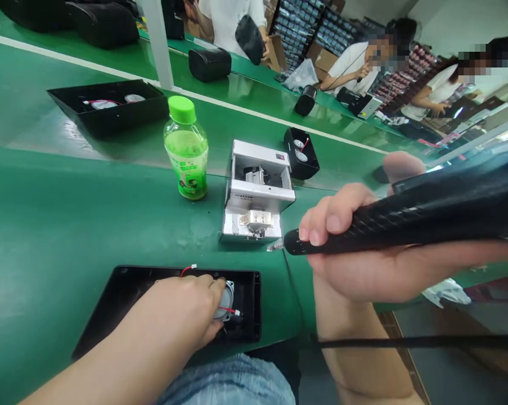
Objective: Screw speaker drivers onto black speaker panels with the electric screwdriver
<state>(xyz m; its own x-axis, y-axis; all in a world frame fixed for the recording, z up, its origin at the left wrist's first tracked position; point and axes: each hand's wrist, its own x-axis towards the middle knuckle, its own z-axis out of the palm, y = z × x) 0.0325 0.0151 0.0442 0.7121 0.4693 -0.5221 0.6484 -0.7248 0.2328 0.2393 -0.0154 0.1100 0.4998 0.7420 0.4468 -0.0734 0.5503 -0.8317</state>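
My left hand point(190, 301) reaches into a black speaker housing point(129, 281) near the table's front edge. Its fingers are closed around a round speaker driver point(227, 298) with a red wire and white plug; the rest of the driver lies hidden under the hand. A second red wire pokes up beyond the knuckles. On the right, my right hand point(359, 247) grips a black electric screwdriver point(389, 216). The screwdriver's tip points left, close to the front of a white screw feeder point(262, 194) with a metal pick-up block.
A green-capped bottle point(186, 152) stands left of the feeder. Beyond it lie a housing with drivers point(110, 109) and a smaller one point(301, 154). A white post point(157, 45) rises from the bench. Co-workers point(232, 25) handle black housings across it. A black cable crosses at lower right.
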